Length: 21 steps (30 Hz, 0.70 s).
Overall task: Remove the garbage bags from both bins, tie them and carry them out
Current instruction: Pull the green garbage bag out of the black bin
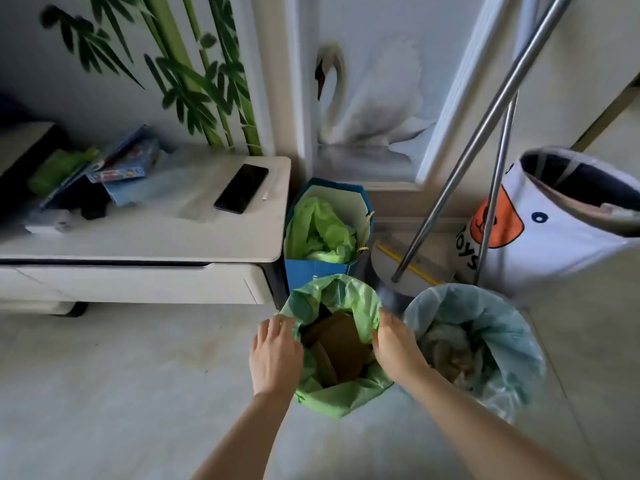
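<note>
2 hands, L hand [275, 355] & R hand [394, 348], each gripping green bag [341, 398] rim, opposite sides.

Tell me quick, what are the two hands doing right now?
Left hand: grips the left rim of the green garbage bag.
Right hand: grips the same bag's right rim.

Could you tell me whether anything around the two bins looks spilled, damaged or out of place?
Nothing stands out: the green bag and the blue bag both sit folded over their rims, with no rubbish visible on the floor.
</note>
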Each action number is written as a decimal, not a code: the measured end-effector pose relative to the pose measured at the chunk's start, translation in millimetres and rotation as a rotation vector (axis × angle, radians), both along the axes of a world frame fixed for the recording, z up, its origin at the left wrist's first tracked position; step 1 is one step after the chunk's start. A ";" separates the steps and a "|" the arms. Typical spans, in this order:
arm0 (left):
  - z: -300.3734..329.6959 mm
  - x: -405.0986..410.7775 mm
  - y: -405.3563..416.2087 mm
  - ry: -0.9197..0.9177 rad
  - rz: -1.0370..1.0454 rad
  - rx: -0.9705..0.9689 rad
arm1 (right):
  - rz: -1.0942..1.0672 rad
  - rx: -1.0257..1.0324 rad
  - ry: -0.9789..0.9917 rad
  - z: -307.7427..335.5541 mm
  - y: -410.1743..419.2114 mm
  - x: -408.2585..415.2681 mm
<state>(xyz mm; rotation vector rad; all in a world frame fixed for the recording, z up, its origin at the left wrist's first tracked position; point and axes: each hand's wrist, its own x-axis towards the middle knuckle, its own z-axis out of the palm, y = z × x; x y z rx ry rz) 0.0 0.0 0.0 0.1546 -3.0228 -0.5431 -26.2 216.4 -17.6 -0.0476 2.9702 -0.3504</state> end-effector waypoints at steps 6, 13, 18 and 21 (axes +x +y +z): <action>-45.8 -20.7 0.5 -0.304 0.385 0.448 | -0.343 -0.172 -0.324 -25.8 -8.0 -31.7; -79.7 1.2 -14.8 -0.558 0.518 0.814 | -0.325 -0.090 -0.425 -20.2 -8.0 -19.4; -72.7 23.6 -22.8 -0.562 0.565 0.836 | -0.296 -0.234 -0.404 -22.2 -10.8 13.6; -69.8 41.5 -31.7 -0.573 0.591 0.839 | -0.276 -0.322 -0.418 -19.6 -9.9 35.7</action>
